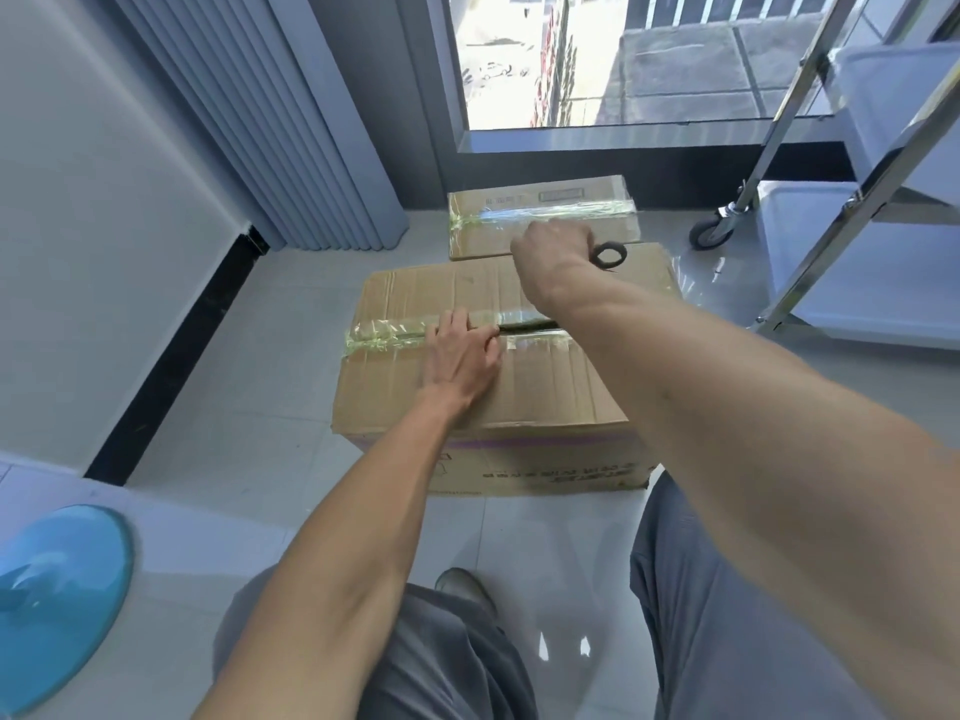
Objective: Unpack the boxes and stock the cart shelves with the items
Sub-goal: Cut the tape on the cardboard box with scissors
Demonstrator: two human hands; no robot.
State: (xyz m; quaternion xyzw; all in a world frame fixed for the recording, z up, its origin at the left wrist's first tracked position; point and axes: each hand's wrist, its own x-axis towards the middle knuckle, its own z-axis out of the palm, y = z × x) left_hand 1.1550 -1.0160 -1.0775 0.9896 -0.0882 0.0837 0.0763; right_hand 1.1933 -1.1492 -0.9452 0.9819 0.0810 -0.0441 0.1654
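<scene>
A large cardboard box stands on the floor in front of me, its top seam covered with clear tape. The right half of the seam is slit open into a dark gap. My left hand presses on the box top with its fingertips at the edge of the seam. My right hand hovers above the far side of the box and grips a pair of scissors, of which only a dark ring handle shows. A second, smaller taped box lies just behind the first.
A steel cart with white shelves and a caster stands at the right. A glass door is behind the boxes, folded blinds at the left. A white object with a blue disc is at my lower left. My knees are at the bottom.
</scene>
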